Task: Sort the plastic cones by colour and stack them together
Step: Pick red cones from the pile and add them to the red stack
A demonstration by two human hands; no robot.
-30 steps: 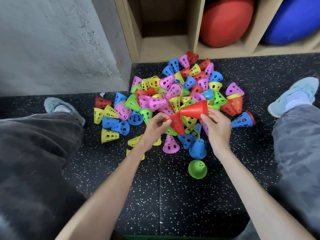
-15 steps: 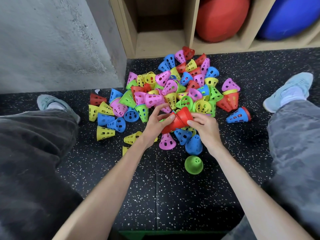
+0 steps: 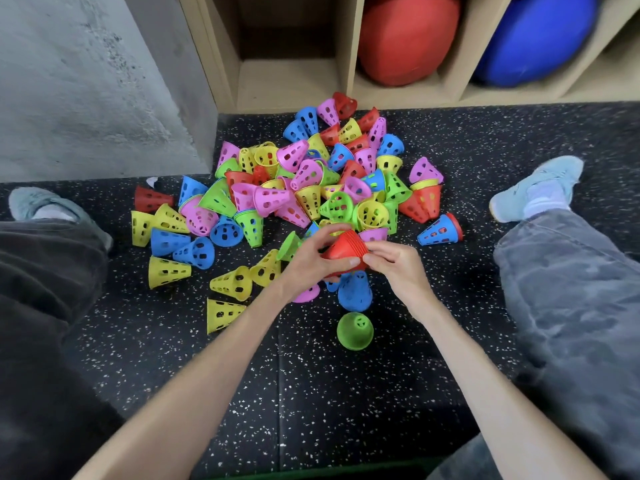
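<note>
A heap of perforated plastic cones (image 3: 308, 188) in red, yellow, green, blue and pink lies on the speckled black floor. Just in front of it both hands hold a stack of nested red cones (image 3: 346, 249). My left hand (image 3: 308, 265) curls round the narrow end of the stack, thumb along its side. My right hand (image 3: 394, 265) pinches the wide rim end. A blue cone (image 3: 355, 292) and a green cone (image 3: 355, 331) stand upright just below the hands. Loose yellow cones (image 3: 232, 284) lie to the left.
My legs stretch out on both sides, with light blue shoes (image 3: 540, 190) beside the heap. A wooden shelf (image 3: 287, 81) stands behind, holding a red ball (image 3: 405, 36) and a blue ball (image 3: 533, 36). A grey concrete wall (image 3: 86, 81) fills the upper left.
The single red cone held by my left hand has gone onto the red stack held by my right hand. Both hands have closed together on the stack and drawn it slightly nearer.
</note>
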